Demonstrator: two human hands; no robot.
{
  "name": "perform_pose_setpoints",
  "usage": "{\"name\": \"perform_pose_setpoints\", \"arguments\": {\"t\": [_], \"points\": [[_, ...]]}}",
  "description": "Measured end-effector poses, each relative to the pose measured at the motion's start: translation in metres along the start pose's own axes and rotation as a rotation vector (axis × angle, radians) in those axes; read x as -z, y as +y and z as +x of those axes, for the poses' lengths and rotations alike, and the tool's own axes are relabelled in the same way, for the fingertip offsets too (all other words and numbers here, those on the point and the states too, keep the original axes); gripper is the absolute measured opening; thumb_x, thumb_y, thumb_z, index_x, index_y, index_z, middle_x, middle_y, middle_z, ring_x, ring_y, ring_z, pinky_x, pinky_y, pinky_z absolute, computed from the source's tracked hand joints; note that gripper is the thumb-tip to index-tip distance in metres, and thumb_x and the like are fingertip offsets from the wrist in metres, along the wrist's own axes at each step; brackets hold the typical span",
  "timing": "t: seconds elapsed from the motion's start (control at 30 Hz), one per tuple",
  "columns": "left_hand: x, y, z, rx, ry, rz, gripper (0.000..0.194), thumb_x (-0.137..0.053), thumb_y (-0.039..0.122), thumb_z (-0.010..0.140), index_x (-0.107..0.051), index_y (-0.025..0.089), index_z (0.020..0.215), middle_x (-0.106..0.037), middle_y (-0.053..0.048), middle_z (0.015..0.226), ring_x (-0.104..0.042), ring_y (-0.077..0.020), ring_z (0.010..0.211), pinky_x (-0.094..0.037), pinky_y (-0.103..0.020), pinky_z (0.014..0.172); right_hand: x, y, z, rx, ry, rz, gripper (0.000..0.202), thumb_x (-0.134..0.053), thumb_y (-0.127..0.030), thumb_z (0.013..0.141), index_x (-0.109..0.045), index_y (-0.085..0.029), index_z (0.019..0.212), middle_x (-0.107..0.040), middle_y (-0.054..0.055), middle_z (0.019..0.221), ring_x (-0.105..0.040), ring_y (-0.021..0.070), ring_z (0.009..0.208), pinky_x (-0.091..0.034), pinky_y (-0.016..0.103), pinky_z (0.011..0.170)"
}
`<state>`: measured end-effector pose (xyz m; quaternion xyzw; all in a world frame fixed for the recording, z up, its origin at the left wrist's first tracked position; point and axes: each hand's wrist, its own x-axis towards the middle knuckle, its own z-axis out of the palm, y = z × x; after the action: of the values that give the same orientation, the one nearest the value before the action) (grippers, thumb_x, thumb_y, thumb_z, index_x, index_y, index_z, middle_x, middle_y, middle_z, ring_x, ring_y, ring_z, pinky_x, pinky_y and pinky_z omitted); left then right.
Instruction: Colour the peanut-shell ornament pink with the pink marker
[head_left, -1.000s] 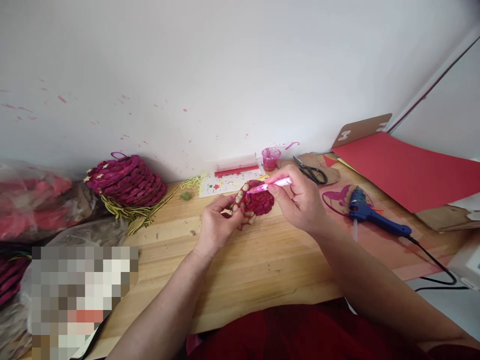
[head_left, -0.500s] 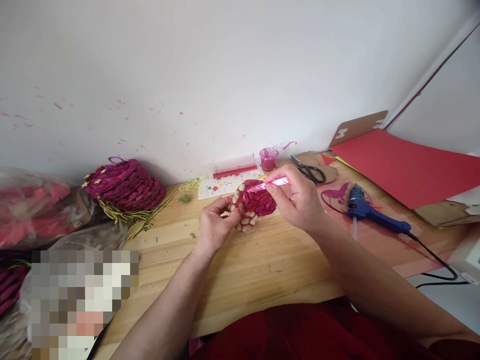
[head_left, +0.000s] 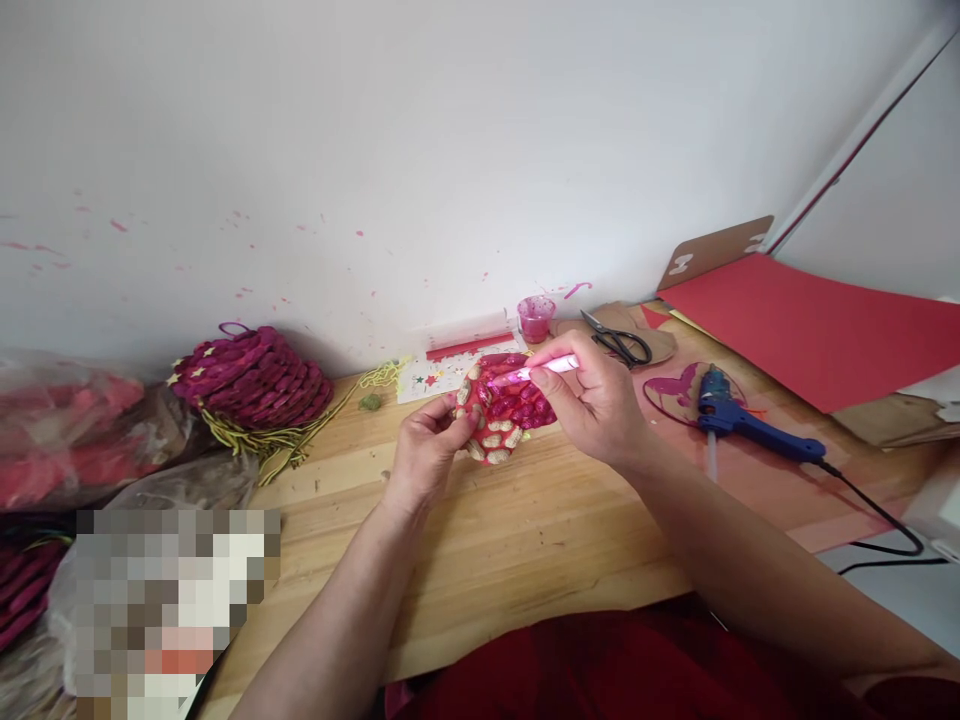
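Note:
My left hand (head_left: pixel 431 445) pinches the left edge of a red piece covered with peanuts (head_left: pixel 495 438), holding it just above the table. Its peanuts are bare and tan along the left and bottom, and glossy magenta at the top and right. Between the thumb and fingers of my right hand (head_left: pixel 592 405) is a white-handled paintbrush (head_left: pixel 555 367). The brush's pink-stained tip rests on or very close to the peanuts near the piece's middle. Behind the piece stands a clear cup of magenta paint (head_left: pixel 536 318).
Black scissors (head_left: pixel 630 345) lie on brown card at the back. A blue glue gun (head_left: pixel 761 432) with its cord is at right, below red paper sheets (head_left: pixel 817 330). Stacked magenta peanut-covered pieces (head_left: pixel 255 375) with yellow cords and plastic bags (head_left: pixel 67 410) fill the left.
The peanut-covered piece has turned to face the camera more, showing more bare peanuts. The brush tip has shifted slightly left across it; both hands keep their grip.

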<state>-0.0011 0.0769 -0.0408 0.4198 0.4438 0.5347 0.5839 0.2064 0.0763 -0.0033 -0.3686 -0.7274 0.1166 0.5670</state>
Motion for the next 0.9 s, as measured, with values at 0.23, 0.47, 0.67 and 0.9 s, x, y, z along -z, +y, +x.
{"name": "perform_pose_setpoints", "arguments": {"t": [0.23, 0.47, 0.67, 0.9], "points": [[-0.0028, 0.0019, -0.0012, 0.025, 0.014, -0.016, 0.048, -0.102, 0.044, 0.051, -0.077, 0.016, 0.082, -0.077, -0.003, 0.076, -0.067, -0.0149, 0.060, -0.055, -0.026, 0.058, -0.0007, 0.0007, -0.0016, -0.018, -0.030, 0.002, 0.006, -0.060, -0.027, 0.103, -0.062, -0.023, 0.098, -0.073, 0.004, 0.095, -0.067, 0.0196, 0.090, -0.053, 0.036, 0.080], [-0.0031, 0.0026, -0.0004, 0.044, 0.013, -0.055, 0.049, -0.104, 0.040, 0.048, -0.078, 0.015, 0.080, -0.076, -0.001, 0.073, -0.065, -0.0125, 0.059, -0.054, -0.024, 0.057, -0.0020, 0.0017, -0.0011, -0.013, 0.008, 0.026, 0.005, -0.062, -0.026, 0.102, -0.063, -0.024, 0.098, -0.072, 0.004, 0.093, -0.067, 0.0198, 0.090, -0.052, 0.037, 0.081], [-0.0009, 0.0025, 0.0003, 0.032, -0.001, -0.043, 0.050, -0.103, 0.042, 0.051, -0.078, 0.016, 0.085, -0.077, -0.002, 0.076, -0.067, -0.0142, 0.061, -0.056, -0.026, 0.059, -0.0025, 0.0014, -0.0018, -0.008, -0.003, 0.015, 0.006, -0.060, -0.027, 0.102, -0.063, -0.023, 0.099, -0.072, 0.004, 0.093, -0.066, 0.0184, 0.086, -0.051, 0.035, 0.077], [0.0016, -0.0041, 0.0007, -0.016, -0.017, 0.015, 0.047, -0.102, 0.043, 0.057, -0.080, 0.016, 0.089, -0.078, -0.003, 0.079, -0.067, -0.0137, 0.063, -0.056, -0.025, 0.061, -0.0036, 0.0001, 0.0000, 0.130, 0.023, -0.098, 0.004, -0.061, -0.024, 0.102, -0.064, -0.024, 0.098, -0.073, 0.003, 0.091, -0.066, 0.0196, 0.088, -0.052, 0.035, 0.077]]}}
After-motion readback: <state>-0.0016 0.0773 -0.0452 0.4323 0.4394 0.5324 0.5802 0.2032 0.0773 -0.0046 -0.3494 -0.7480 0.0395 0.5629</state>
